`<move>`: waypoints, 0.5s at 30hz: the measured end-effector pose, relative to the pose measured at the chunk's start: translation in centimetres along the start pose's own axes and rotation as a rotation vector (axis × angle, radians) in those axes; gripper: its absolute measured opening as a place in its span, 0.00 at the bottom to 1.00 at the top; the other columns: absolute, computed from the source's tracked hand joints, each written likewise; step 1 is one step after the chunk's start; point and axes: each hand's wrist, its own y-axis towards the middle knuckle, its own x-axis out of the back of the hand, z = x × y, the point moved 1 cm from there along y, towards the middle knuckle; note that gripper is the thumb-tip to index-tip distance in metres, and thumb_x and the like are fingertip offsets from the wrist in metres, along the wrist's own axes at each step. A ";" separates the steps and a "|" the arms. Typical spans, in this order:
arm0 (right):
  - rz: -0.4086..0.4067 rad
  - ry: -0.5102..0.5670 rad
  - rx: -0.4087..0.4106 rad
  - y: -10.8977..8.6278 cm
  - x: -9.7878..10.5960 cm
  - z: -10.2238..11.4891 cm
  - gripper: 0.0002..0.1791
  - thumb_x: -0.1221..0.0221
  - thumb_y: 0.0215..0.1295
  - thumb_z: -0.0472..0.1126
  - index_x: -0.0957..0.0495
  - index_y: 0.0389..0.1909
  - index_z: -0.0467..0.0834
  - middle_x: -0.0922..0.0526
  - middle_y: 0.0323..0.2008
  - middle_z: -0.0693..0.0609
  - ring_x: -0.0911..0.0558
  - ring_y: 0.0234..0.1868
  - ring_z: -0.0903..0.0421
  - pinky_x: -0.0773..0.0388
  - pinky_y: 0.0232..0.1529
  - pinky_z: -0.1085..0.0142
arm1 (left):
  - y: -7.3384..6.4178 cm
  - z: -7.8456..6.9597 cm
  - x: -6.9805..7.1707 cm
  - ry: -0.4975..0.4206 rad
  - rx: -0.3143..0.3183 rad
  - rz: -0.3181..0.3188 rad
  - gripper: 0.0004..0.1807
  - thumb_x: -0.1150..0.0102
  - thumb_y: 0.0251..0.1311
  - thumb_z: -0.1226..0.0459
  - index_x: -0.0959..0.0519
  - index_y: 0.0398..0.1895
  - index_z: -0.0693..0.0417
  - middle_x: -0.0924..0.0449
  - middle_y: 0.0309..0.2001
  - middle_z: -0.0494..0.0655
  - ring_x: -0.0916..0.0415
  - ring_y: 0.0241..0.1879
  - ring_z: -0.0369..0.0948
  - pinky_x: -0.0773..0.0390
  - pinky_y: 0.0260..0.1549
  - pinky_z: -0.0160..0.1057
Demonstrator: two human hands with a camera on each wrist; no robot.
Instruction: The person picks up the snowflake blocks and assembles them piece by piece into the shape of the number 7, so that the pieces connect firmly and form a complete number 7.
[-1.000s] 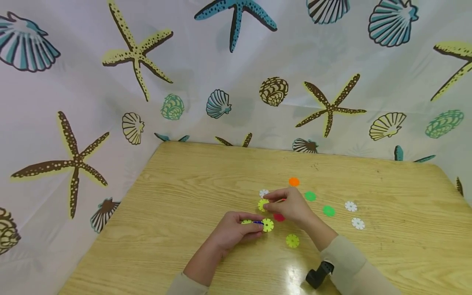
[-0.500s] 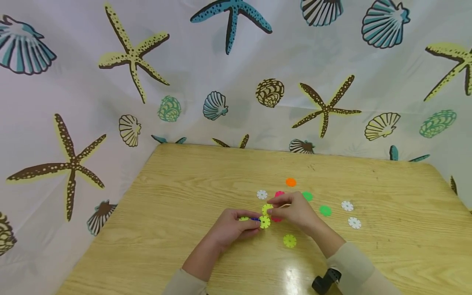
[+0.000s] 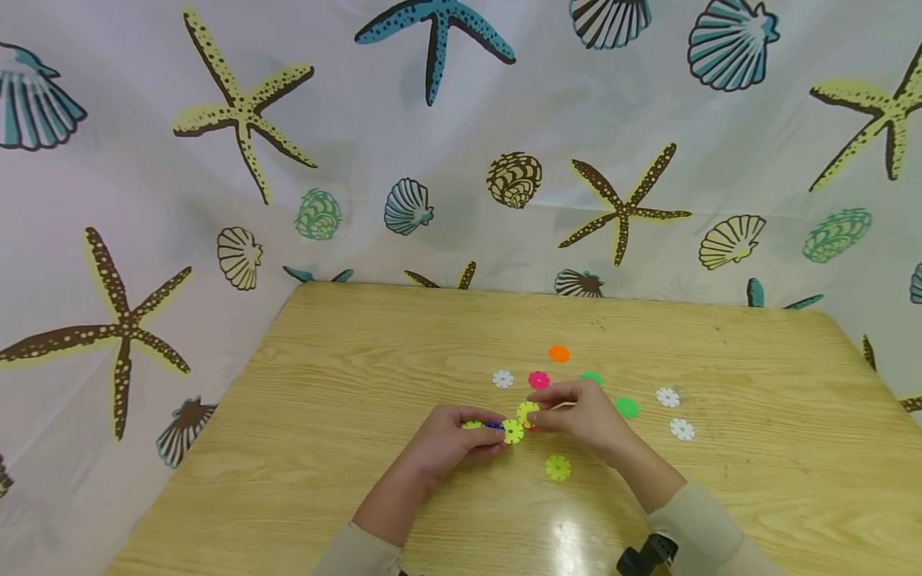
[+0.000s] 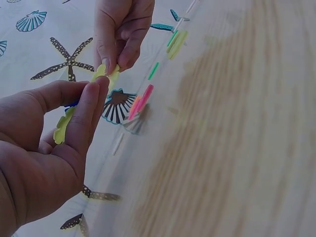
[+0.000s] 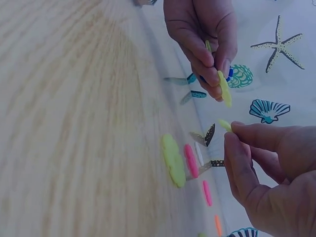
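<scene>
Head view shows the right hand point(image 3: 587, 418) with its fingers close together, pinching one thin held yellow disc point(image 3: 527, 413) at the tips. The fingers of the left hand point(image 3: 448, 438) are curled round a little row: a back yellow disc point(image 3: 471, 425), a blue disc point(image 3: 493, 426) in the middle and a yellow end disc point(image 3: 512, 432) that pokes out past the fingertips. From the right wrist there is a small gap between the held yellow disc and the yellow end disc, so they are near but not touching.

I think the three in the row are already stuck together, but the fingers hide the joins, so I can't be sure. The held yellow disc is not joined on yet.

Around the hands, lots of flat discs lie loose on the wooden worktop point(image 3: 374, 352), and none of them looks used so far. A loose yellow disc point(image 3: 558, 468) is on the near side, and a near pink disc point(image 5: 191, 160) is partly hidden under the right hand. Past the hands are a white disc point(image 3: 503, 379), a far pink disc point(image 3: 539, 380) and an orange disc point(image 3: 559, 354). Two green discs point(image 3: 627, 408) and two more white discs point(image 3: 681, 430) sit over to the right. That makes nine left over, so it looks nearer the start than the end, though I can't tell if all of them are needed
</scene>
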 end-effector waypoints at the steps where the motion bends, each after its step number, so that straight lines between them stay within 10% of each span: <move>1: -0.003 -0.003 -0.001 -0.1 0.1 0.0 0.16 0.32 0.61 0.35 0.16 0.50 0.35 0.18 0.41 0.44 0.16 0.39 0.56 0.14 0.44 0.60 | 0.0 0.0 0.0 0.000 0.000 -0.002 0.16 0.34 0.61 0.71 0.18 0.52 0.67 0.19 0.48 0.57 0.15 0.37 0.37 0.15 0.42 0.34; 15: 0.056 0.035 -0.004 -1.6 1.0 -0.2 0.17 0.33 0.63 0.35 0.17 0.51 0.33 0.19 0.42 0.44 0.14 0.39 0.56 0.14 0.47 0.58 | 0.3 0.2 -0.3 0.004 -0.014 0.004 0.16 0.35 0.61 0.72 0.18 0.52 0.69 0.19 0.48 0.57 0.15 0.38 0.37 0.15 0.43 0.34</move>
